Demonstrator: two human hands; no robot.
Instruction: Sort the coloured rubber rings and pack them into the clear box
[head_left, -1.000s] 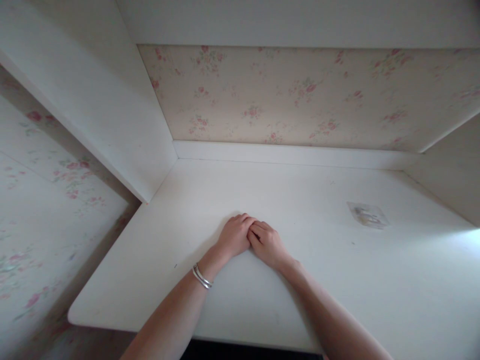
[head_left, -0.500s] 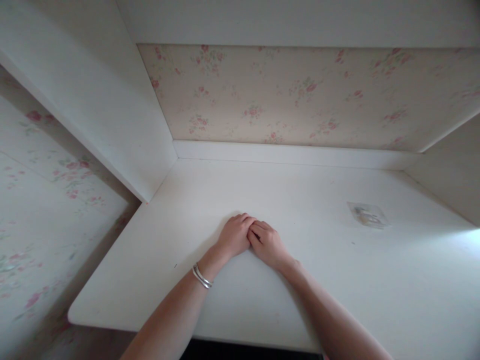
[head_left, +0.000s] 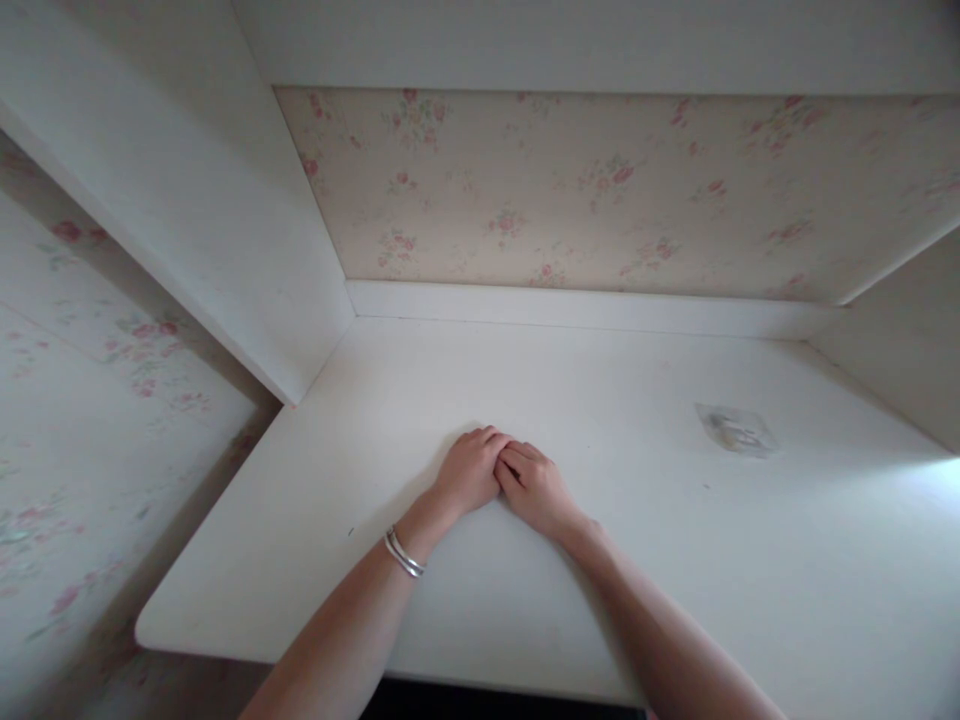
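Observation:
My left hand [head_left: 472, 468] rests on the white desk top [head_left: 495, 620], its fingers curled and closed. My right hand [head_left: 536, 488] lies against it, fingers bent and closed too. The two hands touch at the fingers, and no object shows between them. Their palms and the undersides of the fingers are hidden. Two thin silver bangles [head_left: 405, 553] circle my left wrist. Off to the right of my hands lies a small clear plastic bag [head_left: 738, 431] with small items inside, too blurred to name.
A white side panel [head_left: 225, 200] stands at the desk's left, and another panel [head_left: 900, 340] closes the right. Behind, a low white ledge [head_left: 570, 306] runs below flowered wallpaper [head_left: 525, 190]. Overhead hangs a white board [head_left: 600, 45]. The desk's front left corner is rounded.

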